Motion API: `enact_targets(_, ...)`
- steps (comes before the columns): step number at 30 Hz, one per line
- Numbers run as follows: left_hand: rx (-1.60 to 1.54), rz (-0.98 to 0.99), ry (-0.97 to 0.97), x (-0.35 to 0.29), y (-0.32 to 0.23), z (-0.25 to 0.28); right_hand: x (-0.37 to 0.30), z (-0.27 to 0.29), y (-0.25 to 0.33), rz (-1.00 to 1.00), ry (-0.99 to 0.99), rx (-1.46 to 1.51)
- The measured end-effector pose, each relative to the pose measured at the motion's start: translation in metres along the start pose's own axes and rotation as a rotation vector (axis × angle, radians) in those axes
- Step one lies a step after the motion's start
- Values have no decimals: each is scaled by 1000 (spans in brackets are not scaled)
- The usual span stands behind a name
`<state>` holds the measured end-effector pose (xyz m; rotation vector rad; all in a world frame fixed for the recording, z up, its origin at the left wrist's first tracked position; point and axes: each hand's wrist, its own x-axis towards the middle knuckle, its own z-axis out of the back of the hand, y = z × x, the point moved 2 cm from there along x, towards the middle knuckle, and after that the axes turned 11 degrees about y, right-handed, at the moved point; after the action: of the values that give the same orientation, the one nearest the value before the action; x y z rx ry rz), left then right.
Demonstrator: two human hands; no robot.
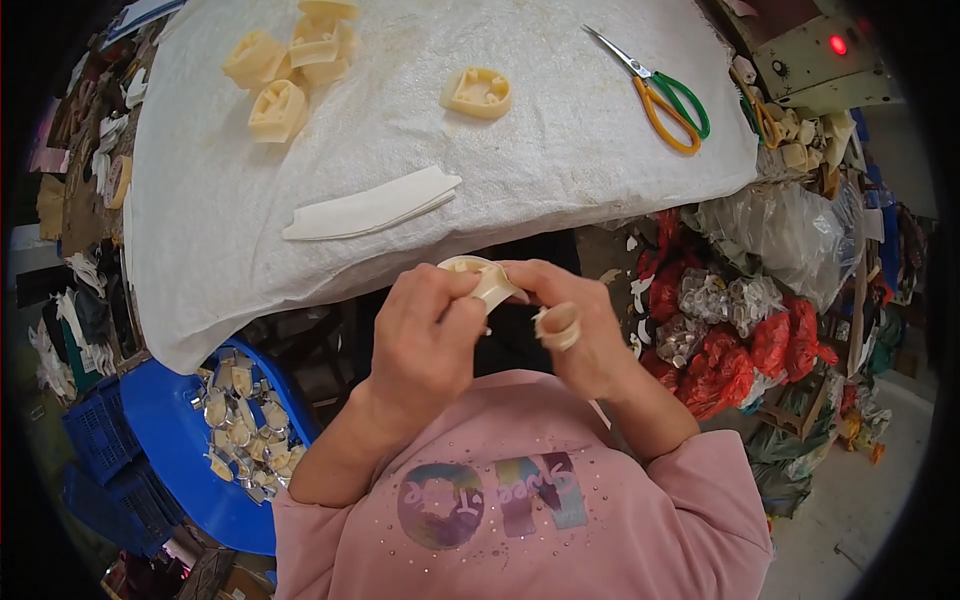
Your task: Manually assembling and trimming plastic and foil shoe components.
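Close to my chest, just off the table's near edge, both hands grip one cream plastic part [490, 285] with a curved rim. My left hand [420, 325] pinches it from the left between thumb and fingers. From the right, the fingers of my right hand [575, 320] close on its edge. A beige roll of tape [558, 327] sits against the right hand, seemingly round a finger. On the white cloth beyond lie a stack of pale strips [370, 205], a single cream part [480, 93] and a pile of similar parts [290, 70] at the far left.
Scissors [655, 95] with orange and green handles lie at the table's far right. A blue tub [180, 440] holding many small parts stands at lower left. Red plastic bags [715, 370] and clear bags [780, 235] crowd the right side below the table.
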<state>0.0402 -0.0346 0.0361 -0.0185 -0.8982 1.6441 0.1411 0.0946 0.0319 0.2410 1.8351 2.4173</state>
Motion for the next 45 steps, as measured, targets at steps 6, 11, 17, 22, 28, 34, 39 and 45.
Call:
enact_targets(6,-569,114,-18,-12,3,-3,11,18,-28,-218,160,514)
enact_targets(11,-516,-72,-41,-10,6,-5,18,18,-15,-313,367,634)
enact_targets(17,-368,-101,-13,-7,8,-8,21,13,-26,-211,378,534)
enact_targets(22,-379,100,11,-10,6,-5,20,10,-30,-185,173,334)
enact_targets(28,-617,260,-135,-20,17,-8,14,23,-26,180,37,124)
enact_targets(34,-930,381,-182,-11,3,-23,14,6,-20,278,-6,-142)
enact_targets(39,-997,447,-174,-8,5,-22,17,2,-20,188,-87,-21)
enact_targets(45,-1055,490,-106,-7,3,-20,19,7,-6,285,-125,-467)
